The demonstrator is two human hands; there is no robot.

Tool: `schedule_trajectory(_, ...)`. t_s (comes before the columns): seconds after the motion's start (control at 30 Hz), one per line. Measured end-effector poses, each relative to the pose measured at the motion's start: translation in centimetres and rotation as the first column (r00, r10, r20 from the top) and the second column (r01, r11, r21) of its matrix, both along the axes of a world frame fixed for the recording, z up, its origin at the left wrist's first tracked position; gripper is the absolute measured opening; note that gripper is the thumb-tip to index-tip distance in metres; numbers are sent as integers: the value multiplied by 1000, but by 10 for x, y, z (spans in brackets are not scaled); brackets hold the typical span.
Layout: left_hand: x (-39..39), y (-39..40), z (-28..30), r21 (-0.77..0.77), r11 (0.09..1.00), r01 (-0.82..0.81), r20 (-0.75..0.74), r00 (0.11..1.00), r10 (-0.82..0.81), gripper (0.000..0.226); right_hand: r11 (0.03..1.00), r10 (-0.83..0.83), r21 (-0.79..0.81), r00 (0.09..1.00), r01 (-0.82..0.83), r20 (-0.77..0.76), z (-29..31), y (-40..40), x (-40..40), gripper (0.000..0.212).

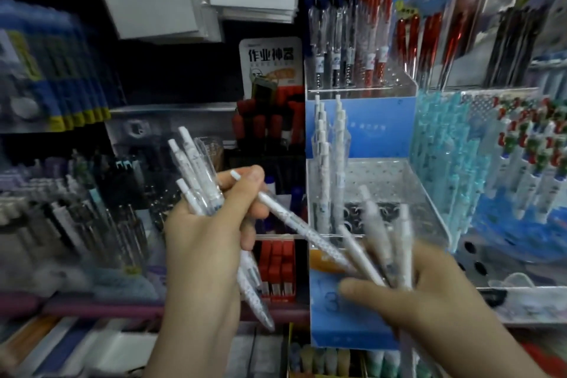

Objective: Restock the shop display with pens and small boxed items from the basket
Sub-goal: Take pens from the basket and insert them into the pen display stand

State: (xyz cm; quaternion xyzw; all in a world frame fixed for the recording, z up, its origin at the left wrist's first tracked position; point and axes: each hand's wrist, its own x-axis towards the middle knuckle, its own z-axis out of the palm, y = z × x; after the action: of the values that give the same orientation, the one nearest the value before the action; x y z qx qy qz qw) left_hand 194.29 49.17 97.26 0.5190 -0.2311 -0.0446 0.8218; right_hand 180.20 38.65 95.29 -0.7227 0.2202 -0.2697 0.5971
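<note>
Crowded stationery shelves fill my view; clear acrylic pen stand (426, 193) ahead right. My left hand (205, 242) grips a white pen bundle (196, 172); right hand (426, 294) pinches several white pens (383, 242).

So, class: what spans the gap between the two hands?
One white pen bridges left hand to right hand, shown in the head view.
</note>
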Motion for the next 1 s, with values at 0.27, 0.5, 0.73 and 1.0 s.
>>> schedule_trajectory(0.27,2,10,-8,-20,990,137,-225,965,-138,23,957,-14,286,977,-49,215,-14,5,5,64)
schedule_trajectory(0.5,5,16,-9,42,993,113,-291,952,-96,27,949,10,288,925,-129,380,-14,7,8,67)
schedule_trajectory(0.73,3,26,-19,-88,991,102,-235,965,-120,16,970,2,230,954,-75,300,-11,14,7,61)
schedule_trajectory(1.0,5,28,-18,-115,975,191,-265,940,-215,27,970,-102,241,930,15,353,-7,21,11,34)
